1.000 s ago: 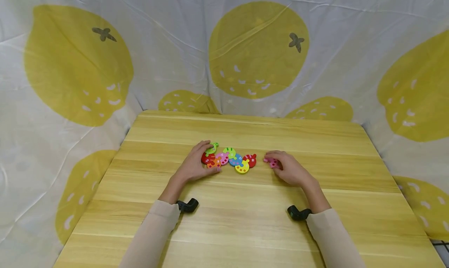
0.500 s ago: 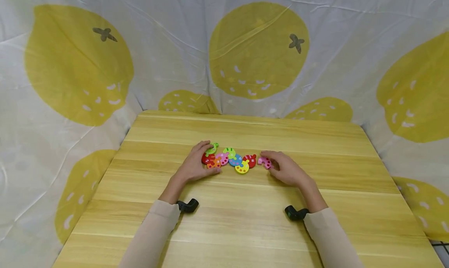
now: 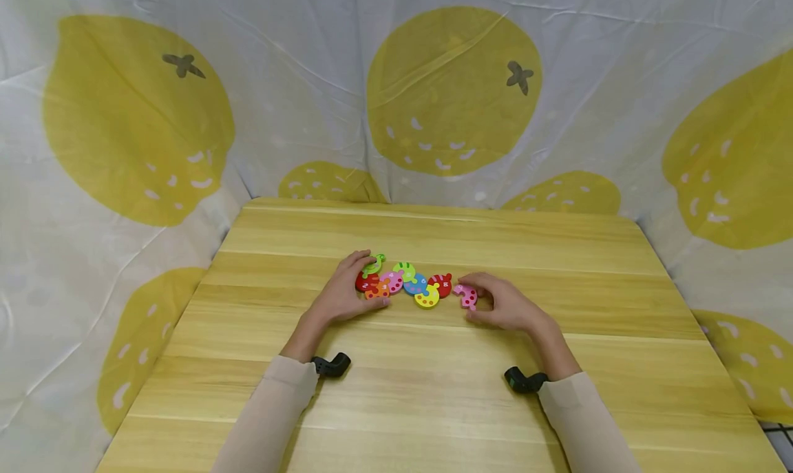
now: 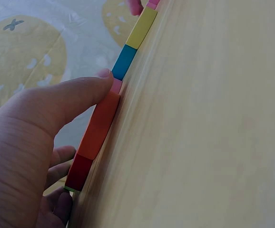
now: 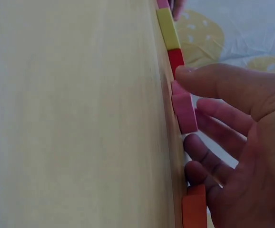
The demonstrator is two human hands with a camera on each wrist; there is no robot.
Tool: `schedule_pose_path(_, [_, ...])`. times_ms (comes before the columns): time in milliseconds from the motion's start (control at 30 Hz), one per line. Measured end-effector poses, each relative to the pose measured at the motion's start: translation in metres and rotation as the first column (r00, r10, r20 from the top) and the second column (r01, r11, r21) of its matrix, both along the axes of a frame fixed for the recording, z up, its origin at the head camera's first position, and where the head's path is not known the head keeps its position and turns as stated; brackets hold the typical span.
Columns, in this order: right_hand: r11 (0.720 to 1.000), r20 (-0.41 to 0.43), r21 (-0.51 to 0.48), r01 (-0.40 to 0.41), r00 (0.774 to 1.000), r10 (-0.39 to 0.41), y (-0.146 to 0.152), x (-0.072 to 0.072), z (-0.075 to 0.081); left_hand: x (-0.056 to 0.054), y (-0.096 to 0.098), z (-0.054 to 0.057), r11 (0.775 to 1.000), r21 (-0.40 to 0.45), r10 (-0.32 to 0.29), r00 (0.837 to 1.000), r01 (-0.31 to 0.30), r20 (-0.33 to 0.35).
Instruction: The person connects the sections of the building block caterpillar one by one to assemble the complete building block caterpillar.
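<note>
A chain of joined, numbered wooden puzzle pieces lies on the table in the head view. From left it runs through a green piece (image 3: 374,263), red, an orange piece (image 3: 376,290), pink, light green, a blue piece (image 3: 415,284), a yellow piece (image 3: 427,297) and a red piece (image 3: 440,286). My left hand (image 3: 341,290) holds the left end, thumb by the orange piece and fingers around the far side. Just right of the chain, my right hand (image 3: 504,301) holds a loose pink spotted puzzle piece (image 3: 468,297) between thumb and fingers.
An orange block (image 5: 194,209) shows by the right palm in the right wrist view; the hand hides it from the head view. The wooden table (image 3: 415,397) backs onto a lemon-print cloth (image 3: 297,80). Black wrist cameras sit at both cuffs.
The right hand has brought the pink puzzle piece leftward to near the red end piece and turned it so its knob points toward the near side. The left hand has stayed in place.
</note>
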State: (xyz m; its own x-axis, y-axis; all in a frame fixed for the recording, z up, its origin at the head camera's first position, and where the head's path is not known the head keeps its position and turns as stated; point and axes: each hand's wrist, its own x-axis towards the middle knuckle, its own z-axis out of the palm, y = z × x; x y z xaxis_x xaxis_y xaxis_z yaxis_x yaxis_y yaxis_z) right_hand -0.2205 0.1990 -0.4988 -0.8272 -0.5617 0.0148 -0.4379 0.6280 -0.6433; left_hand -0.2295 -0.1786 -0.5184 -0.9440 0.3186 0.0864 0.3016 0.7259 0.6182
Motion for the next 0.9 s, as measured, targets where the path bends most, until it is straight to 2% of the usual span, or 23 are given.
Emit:
schedule_pose_path(100, [0.999, 0.017, -0.004, -0.036, 0.999, 0.036, 0.0026, 0.0009, 0.0008, 0.0006, 0.0002, 0.0003, 1.000, 0.004, -0.001, 1.000, 0.001, 0.000])
schedule_pose_path(233, [0.999, 0.040, -0.015, -0.035, 0.999, 0.036, 0.0035, 0.0013, 0.0021, 0.0003, 0.0004, 0.0001, 1.000, 0.003, 0.001, 1.000, -0.001, -0.002])
schedule_pose_path(533, [1.000, -0.003, 0.001, 0.020, 1.000, -0.020, -0.0024, -0.0004, -0.0011, 0.0002, 0.0005, 0.0000, 1.000, 0.006, 0.002, 1.000, -0.002, -0.010])
schedule_pose_path(667, [0.998, 0.016, -0.027, 0.059, 0.998, -0.059, -0.0034, -0.0004, 0.0007, 0.0005, 0.0012, 0.0004, 1.000, 0.005, -0.003, 1.000, 0.003, -0.005])
schedule_pose_path(900, [0.990, -0.002, -0.080, 0.112, 0.994, -0.112, -0.0041, -0.0046, 0.0045, 0.0015, 0.0015, 0.0015, 1.000, 0.006, -0.002, 1.000, 0.002, -0.002])
